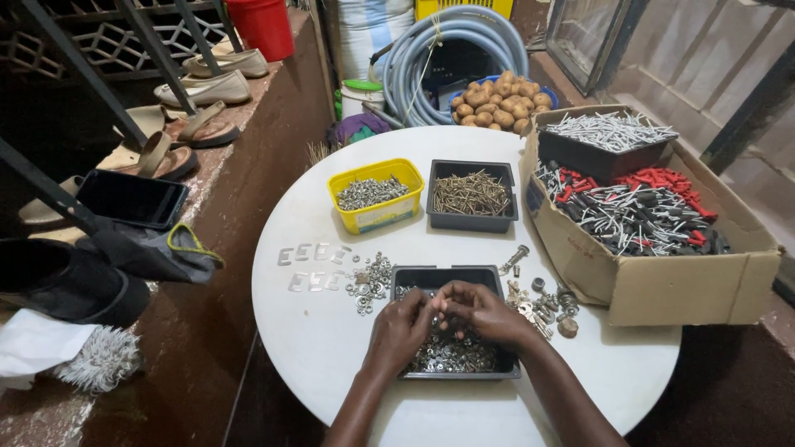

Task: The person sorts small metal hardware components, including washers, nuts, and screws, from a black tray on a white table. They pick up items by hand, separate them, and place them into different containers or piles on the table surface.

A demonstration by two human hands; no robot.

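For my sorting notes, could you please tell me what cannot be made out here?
- Head view: what the left hand and right hand pinch is hidden by fingers.
- Black tray: contents partly covered by both hands.
- Loose pieces: too small to identify.

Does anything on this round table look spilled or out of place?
Mostly it is sorted into trays, but loose washers lie scattered on the table left of the black tray under both hands, and mixed hardware lies loose on its right. Nothing looks damaged.
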